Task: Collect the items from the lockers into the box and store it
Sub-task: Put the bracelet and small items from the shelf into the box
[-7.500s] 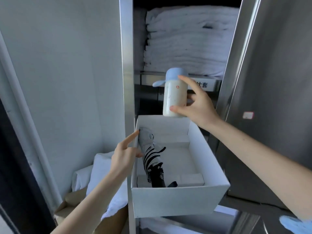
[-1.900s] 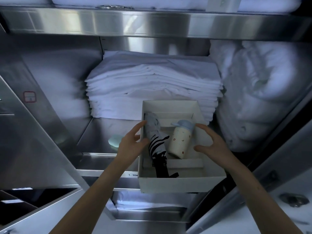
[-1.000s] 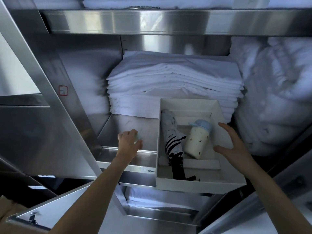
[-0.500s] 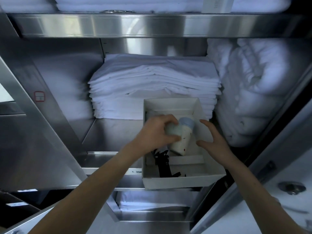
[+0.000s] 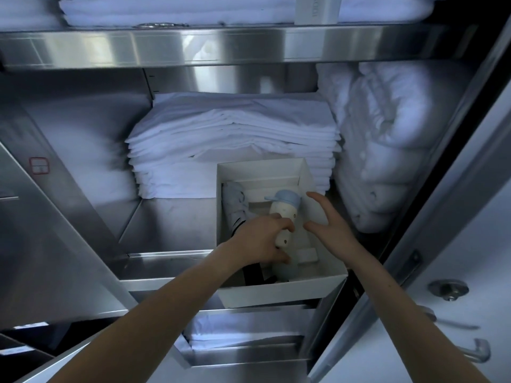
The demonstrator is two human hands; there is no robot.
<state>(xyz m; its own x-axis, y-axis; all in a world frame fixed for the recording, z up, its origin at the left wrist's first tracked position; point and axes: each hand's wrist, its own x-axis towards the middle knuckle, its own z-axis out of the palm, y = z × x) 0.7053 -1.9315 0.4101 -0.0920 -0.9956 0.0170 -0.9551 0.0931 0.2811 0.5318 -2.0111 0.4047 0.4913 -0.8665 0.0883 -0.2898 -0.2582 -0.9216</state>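
Note:
A white open box (image 5: 279, 295) rests on the steel locker shelf (image 5: 166, 230), its front overhanging the shelf edge. Inside lie a folded striped umbrella (image 5: 235, 205) along the left wall and a cream bottle with a blue cap (image 5: 284, 214). My left hand (image 5: 260, 241) reaches into the box, fingers curled at the bottle's lower end. A small pale green item (image 5: 287, 269) shows just under its thumb, seemingly in its grip. My right hand (image 5: 329, 228) hovers open inside the box's right wall, holding nothing.
A stack of folded white linen (image 5: 232, 145) fills the shelf behind the box. A rolled white quilt (image 5: 387, 150) sits to the right. The locker door (image 5: 456, 244) stands open on the right, with a handle (image 5: 448, 288). More linen lies on the shelves above and below.
My left hand took the pale green item from the shelf left of the box, carried it over, and has now sunk lower into the box. My right hand stays by the box.

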